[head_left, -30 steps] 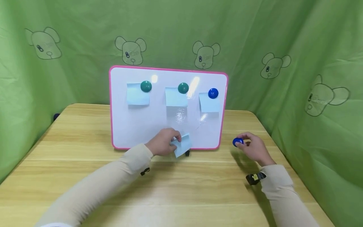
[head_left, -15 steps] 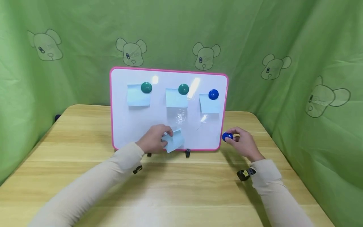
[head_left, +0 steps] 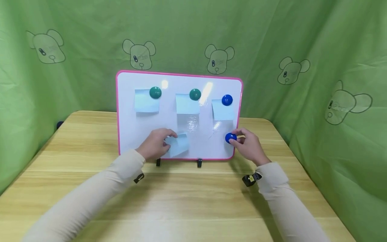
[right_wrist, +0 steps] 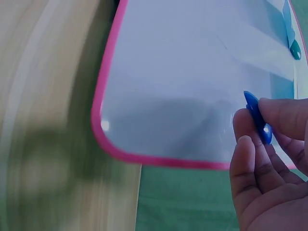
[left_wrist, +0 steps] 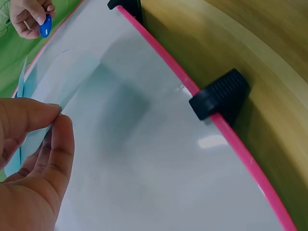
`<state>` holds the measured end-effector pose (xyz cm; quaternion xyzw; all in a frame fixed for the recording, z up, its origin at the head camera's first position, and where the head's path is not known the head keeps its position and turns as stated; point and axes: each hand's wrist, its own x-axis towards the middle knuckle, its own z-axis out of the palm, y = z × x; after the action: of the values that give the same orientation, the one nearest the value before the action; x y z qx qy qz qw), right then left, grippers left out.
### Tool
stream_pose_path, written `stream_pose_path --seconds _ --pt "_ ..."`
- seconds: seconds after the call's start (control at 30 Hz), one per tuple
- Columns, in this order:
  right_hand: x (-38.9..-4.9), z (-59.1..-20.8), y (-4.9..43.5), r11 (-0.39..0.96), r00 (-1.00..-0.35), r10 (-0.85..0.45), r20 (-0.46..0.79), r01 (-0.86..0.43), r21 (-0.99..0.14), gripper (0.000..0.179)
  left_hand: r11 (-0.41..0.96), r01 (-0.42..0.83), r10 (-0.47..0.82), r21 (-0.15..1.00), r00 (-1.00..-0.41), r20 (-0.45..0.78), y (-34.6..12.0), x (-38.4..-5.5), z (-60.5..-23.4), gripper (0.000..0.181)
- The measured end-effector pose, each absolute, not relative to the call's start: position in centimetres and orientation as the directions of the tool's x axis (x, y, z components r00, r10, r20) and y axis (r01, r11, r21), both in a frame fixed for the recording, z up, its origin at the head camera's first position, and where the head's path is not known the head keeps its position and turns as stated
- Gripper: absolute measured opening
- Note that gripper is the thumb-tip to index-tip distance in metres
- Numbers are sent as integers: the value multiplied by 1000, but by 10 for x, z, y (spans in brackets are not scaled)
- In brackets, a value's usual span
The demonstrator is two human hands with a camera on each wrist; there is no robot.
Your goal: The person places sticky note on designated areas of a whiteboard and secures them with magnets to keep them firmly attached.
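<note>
My left hand [head_left: 155, 144] pinches a light blue sticky note [head_left: 179, 145] between thumb and fingertips, in front of the lower left of a pink-framed whiteboard [head_left: 208, 148]. In the left wrist view the sticky note [left_wrist: 79, 77] stretches away from the fingertips, its shadow on the board. My right hand [head_left: 249, 145] pinches a round blue magnet [head_left: 230, 137] near the board's lower right edge. The right wrist view shows that magnet [right_wrist: 259, 118] edge-on, apart from the board surface. Higher up, three sticky notes hang under two green magnets [head_left: 155, 92] and another blue magnet [head_left: 227, 99].
Black clip feet [head_left: 199, 163] support the board's bottom edge on the wooden table [head_left: 181, 201]. A green curtain [head_left: 181, 27] with bear drawings surrounds the table at the back and sides. Each wrist wears a black strap device [head_left: 249, 179].
My left hand has carried the sticky note leftward and slightly up along the board. My right hand has brought the blue magnet left and up, from beside the board to in front of its right edge.
</note>
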<state>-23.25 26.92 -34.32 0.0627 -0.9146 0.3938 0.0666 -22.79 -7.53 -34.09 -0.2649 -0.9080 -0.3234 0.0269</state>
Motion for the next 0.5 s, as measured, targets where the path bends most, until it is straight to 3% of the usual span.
stream_pose_path --seconds 0.5 --pt "-242 -337 234 631 -962 -120 243 -263 -730 27 676 460 424 575 -882 207 -93 -230 -336 38"
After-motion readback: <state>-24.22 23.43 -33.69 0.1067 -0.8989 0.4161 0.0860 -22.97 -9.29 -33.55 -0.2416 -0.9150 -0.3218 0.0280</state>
